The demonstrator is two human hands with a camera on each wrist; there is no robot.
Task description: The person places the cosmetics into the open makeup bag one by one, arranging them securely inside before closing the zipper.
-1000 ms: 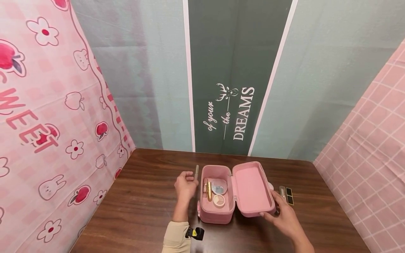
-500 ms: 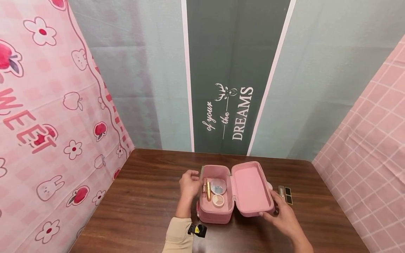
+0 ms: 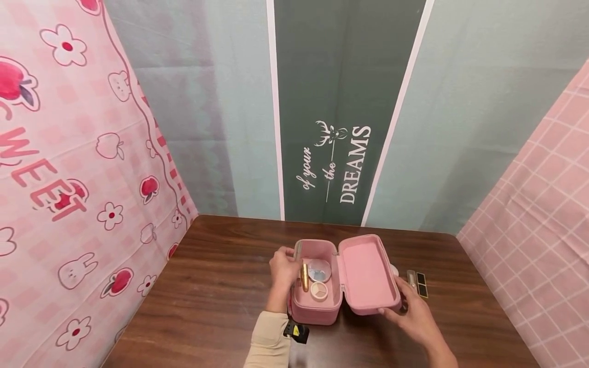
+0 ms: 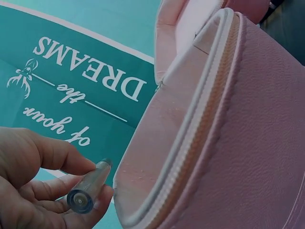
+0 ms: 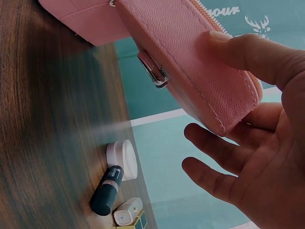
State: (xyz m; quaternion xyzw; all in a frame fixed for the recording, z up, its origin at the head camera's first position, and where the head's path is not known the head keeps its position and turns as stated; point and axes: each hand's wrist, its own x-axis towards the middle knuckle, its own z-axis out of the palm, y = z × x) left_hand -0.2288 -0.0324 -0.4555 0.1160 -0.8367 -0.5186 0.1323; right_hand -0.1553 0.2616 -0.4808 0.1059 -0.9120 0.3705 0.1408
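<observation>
In the head view a pink cosmetic case (image 3: 315, 315) stands on the table with its lid (image 3: 369, 275) folded out to the right. My left hand (image 3: 284, 267) is at the case's left rim, pinching a slim clear tube (image 4: 89, 188) between thumb and fingers. The tube's tip lies over the opening. Inside the case are a gold lipstick tube (image 3: 305, 278), a round cream-coloured compact (image 3: 319, 290) with three sections, and a shiny round case (image 3: 319, 271). My right hand (image 3: 412, 308) grips the lid's outer edge, thumb on one side and fingers on the other.
Right of the lid, a white round jar (image 5: 121, 160), a black lipstick tube (image 5: 106, 192), a pale tube (image 5: 127, 211) and a black-and-gold palette (image 3: 422, 284) lie on the wooden table (image 3: 221, 286). Printed cloths (image 3: 230, 128) hang behind and at both sides.
My left hand has moved right with the clear tube, from beside the case to its rim. It now covers a small item inside. My right hand stays on the lid.
</observation>
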